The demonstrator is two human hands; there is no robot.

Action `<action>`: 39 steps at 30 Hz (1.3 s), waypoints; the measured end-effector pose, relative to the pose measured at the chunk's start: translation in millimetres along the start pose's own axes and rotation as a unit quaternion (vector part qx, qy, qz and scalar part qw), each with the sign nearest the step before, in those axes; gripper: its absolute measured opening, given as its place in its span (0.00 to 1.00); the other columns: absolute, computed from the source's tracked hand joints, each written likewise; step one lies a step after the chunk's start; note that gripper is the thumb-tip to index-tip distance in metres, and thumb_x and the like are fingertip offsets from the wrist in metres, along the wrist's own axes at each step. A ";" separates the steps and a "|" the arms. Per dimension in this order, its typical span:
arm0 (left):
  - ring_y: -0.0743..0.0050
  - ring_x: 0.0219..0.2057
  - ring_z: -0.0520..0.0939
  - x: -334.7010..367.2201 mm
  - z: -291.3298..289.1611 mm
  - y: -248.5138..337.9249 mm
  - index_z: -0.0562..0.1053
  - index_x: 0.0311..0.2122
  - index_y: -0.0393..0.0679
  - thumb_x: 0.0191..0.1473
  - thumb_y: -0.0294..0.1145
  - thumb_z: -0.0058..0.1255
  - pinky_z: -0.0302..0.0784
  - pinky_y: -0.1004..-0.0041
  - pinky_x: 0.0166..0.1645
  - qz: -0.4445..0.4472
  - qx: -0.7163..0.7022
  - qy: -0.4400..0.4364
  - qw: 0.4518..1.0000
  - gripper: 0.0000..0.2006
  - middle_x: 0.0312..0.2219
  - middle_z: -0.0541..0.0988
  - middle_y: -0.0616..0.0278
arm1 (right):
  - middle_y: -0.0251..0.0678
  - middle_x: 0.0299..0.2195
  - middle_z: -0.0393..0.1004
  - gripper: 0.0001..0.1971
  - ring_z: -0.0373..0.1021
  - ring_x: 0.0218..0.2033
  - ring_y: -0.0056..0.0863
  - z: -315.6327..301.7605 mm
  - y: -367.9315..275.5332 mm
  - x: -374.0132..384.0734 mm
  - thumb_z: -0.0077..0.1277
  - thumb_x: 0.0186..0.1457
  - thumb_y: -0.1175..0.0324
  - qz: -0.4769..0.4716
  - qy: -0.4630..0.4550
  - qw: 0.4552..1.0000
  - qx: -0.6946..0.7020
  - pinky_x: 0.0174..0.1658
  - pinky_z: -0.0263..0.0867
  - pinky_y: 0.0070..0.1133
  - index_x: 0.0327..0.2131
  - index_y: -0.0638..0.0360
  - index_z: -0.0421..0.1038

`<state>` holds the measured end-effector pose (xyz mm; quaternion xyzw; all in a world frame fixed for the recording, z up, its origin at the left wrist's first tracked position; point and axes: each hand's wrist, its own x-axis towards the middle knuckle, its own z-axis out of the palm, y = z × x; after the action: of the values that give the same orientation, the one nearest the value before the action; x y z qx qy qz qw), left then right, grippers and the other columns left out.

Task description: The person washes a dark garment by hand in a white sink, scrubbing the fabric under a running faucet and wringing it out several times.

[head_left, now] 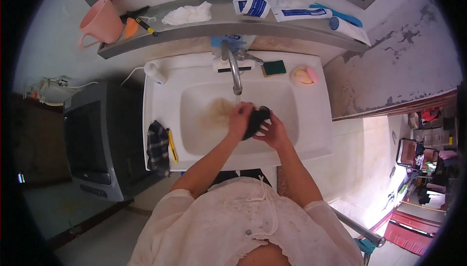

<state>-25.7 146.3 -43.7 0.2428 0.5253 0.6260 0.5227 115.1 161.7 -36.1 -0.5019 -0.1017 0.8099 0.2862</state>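
Observation:
Over the white sink point(192, 142), my two hands hold a dark, limp piece of black cloth point(255, 124), whose exact kind I cannot make out. My left hand point(240, 119) is curled against its left side, just below the spout of the metal faucet point(235, 73). A thin stream of water falls from the spout by my left fingers. From the right, my right hand point(274, 132) grips the cloth, with fingertips showing at its lower edge. Brownish water point(217, 112) spreads over the basin left of my hands.
On the sink's left rim lie a plaid cloth point(158, 144) and a yellow cutter point(172, 146). Behind are a white bottle point(155, 73), a green sponge point(274, 68) and a soap dish point(302, 76). A shelf point(194, 32) overhangs the back; a grey appliance point(97, 144) stands left.

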 end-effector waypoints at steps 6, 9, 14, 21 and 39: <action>0.65 0.26 0.73 -61.4 60.3 45.5 0.71 0.25 0.47 0.39 0.37 0.57 0.69 0.70 0.28 0.443 0.429 -0.141 0.775 0.09 0.21 0.67 0.62 | 0.29 0.32 0.67 0.16 0.63 0.35 0.24 -27.9 33.3 57.2 0.43 0.52 0.57 -0.189 -0.244 0.951 0.033 0.39 0.61 0.21 0.41 0.54 0.63; 0.64 0.24 0.73 -30.9 29.3 14.6 0.68 0.22 0.48 0.38 0.38 0.56 0.69 0.67 0.25 0.468 0.485 -0.112 0.731 0.10 0.19 0.66 0.62 | 0.29 0.30 0.66 0.14 0.63 0.32 0.23 -3.5 25.3 55.7 0.43 0.52 0.57 -0.130 -0.191 0.972 0.028 0.36 0.60 0.21 0.40 0.53 0.64; 0.52 0.28 0.74 11.0 -4.5 28.8 0.67 0.26 0.40 0.50 0.38 0.46 0.69 0.63 0.30 0.115 0.487 0.095 0.860 0.11 0.24 0.72 0.48 | 0.27 0.27 0.65 0.12 0.62 0.27 0.20 12.4 -9.7 37.0 0.44 0.52 0.58 -0.180 -0.115 0.944 -0.250 0.30 0.60 0.20 0.37 0.52 0.65; 0.58 0.25 0.72 44.4 -156.6 -19.0 0.66 0.31 0.38 0.50 0.36 0.46 0.67 0.66 0.32 0.028 0.290 0.157 0.944 0.11 0.22 0.71 0.50 | 0.28 0.22 0.66 0.13 0.65 0.20 0.16 -7.1 -84.0 32.7 0.46 0.53 0.58 -0.223 0.044 0.923 -0.309 0.18 0.57 0.15 0.36 0.56 0.67; 0.72 0.35 0.74 -0.9 -134.6 -47.3 0.64 0.46 0.52 0.48 0.44 0.49 0.74 0.65 0.32 -0.185 0.069 0.147 0.969 0.20 0.39 0.69 0.64 | 0.29 0.24 0.68 0.10 0.64 0.28 0.18 86.2 -37.5 -55.8 0.47 0.52 0.63 -0.116 -0.270 0.884 -0.363 0.34 0.60 0.18 0.31 0.60 0.67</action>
<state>-121.4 86.4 -131.0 0.0822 0.6743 0.5096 0.5280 72.1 171.3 63.9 -0.3173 -0.5192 0.7816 0.1373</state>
